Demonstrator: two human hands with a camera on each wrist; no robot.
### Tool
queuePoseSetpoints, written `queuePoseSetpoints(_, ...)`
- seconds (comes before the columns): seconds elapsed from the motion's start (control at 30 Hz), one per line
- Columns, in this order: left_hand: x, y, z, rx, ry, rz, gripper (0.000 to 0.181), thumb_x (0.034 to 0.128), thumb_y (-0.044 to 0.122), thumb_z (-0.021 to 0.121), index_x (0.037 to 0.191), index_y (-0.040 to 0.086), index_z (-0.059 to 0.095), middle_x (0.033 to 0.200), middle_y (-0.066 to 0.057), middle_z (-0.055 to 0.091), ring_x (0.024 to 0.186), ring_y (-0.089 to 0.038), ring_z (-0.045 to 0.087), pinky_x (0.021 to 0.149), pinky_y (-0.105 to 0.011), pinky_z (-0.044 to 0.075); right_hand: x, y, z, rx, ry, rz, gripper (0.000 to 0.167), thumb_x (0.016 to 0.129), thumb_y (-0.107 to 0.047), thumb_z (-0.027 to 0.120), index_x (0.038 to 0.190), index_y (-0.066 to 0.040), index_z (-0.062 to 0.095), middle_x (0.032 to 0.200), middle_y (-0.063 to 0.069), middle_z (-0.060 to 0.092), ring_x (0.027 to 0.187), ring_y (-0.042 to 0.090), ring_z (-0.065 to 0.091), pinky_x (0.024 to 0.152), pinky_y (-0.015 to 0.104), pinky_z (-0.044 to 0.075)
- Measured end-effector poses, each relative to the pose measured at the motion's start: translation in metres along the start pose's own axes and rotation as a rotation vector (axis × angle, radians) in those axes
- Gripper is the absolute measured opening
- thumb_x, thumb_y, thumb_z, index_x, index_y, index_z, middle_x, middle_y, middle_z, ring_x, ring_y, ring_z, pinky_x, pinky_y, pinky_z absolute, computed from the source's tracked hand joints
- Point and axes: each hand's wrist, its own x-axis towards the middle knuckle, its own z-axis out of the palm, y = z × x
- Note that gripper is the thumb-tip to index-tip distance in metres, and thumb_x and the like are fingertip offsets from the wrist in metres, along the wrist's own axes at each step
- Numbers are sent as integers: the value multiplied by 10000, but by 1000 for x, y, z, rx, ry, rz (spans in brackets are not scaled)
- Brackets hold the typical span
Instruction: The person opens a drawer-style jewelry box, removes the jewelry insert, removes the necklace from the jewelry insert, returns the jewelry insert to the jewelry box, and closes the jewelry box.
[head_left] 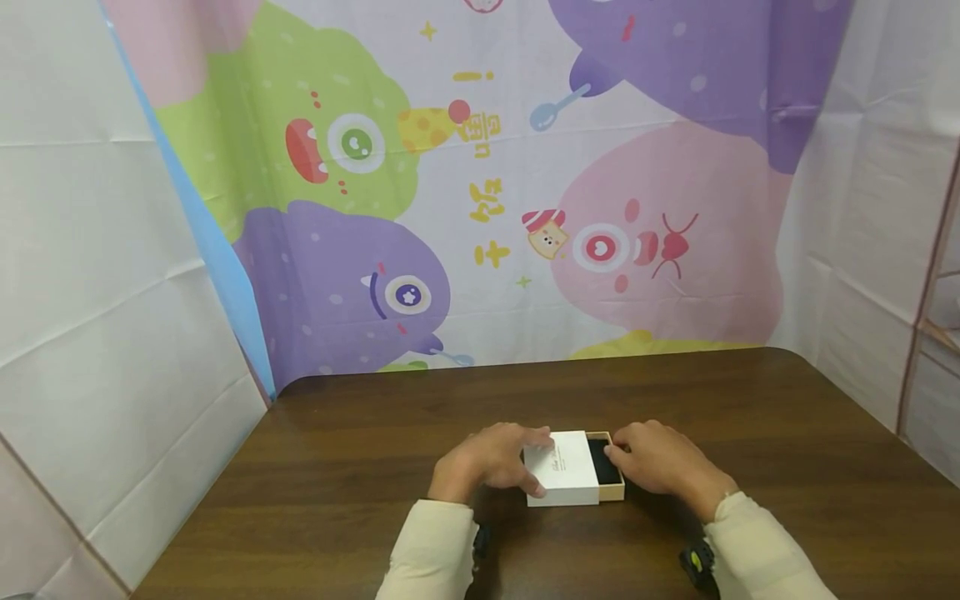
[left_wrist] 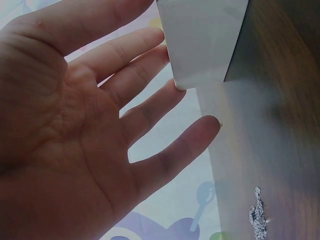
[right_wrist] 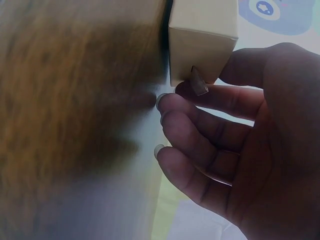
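A small white box sleeve [head_left: 562, 462] with dark lettering lies on the table. From its right end protrudes a tan drawer [head_left: 612, 492], with a black insert [head_left: 602, 461] showing inside. My left hand [head_left: 491, 457] holds the sleeve's left end, thumb at the near corner and fingers toward the far side. In the left wrist view those fingers are spread and fairly straight. My right hand [head_left: 656, 457] pinches the drawer's outer end between thumb and index finger. A small pull tab [right_wrist: 199, 82] sticks out there in the right wrist view; the other fingers curl loosely below it.
The brown wooden table [head_left: 360, 467] reaches back to a cartoon-printed cloth [head_left: 487, 325]. Pale panels stand at both sides. A silvery chain-like strand [left_wrist: 258, 215] lies on the table in the left wrist view.
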Motion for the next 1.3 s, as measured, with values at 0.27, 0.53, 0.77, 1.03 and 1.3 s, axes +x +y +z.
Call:
queuePoseSetpoints(0.27,1,0,0,-13,-4,4,670,737,280,902,1355,321,646,1468,151,509,1271,-169,534,1008,-477,437,0,0,0,-5,-3,0,175,981,-238,624,831,-159,667,699,-49,551,652,153,494,639,388,420)
queuePoseSetpoints(0.53,1,-1,1,-2,-9,3,680,743,287,898,1367,336,633,1469,159,505,1271,-157,533,1003,-474,440,0,0,1,1,-8,-1,201,983,-238,622,793,-173,635,667,-47,524,630,152,482,622,375,405)
queuePoseSetpoints(0.77,0,-1,1,-8,-5,-8,681,739,294,900,1364,344,635,1461,134,522,1255,-167,542,994,-482,444,1,0,1,-8,1,-4,184,979,-238,626,815,-161,656,688,-46,535,648,156,487,634,383,411)
queuePoseSetpoints(1.03,0,-1,0,9,-3,12,676,741,303,898,1363,340,635,1467,165,504,1253,-150,542,989,-462,448,0,-2,1,-3,-1,-7,194,981,-240,623,804,-165,642,684,-46,527,646,155,485,633,381,408)
queuePoseSetpoints(1.3,0,0,0,-9,-5,-10,671,737,301,900,1355,342,643,1466,163,507,1268,-172,532,1007,-510,430,0,-3,2,-6,-9,-3,222,983,-248,623,773,-175,618,667,-43,515,634,154,482,626,376,404)
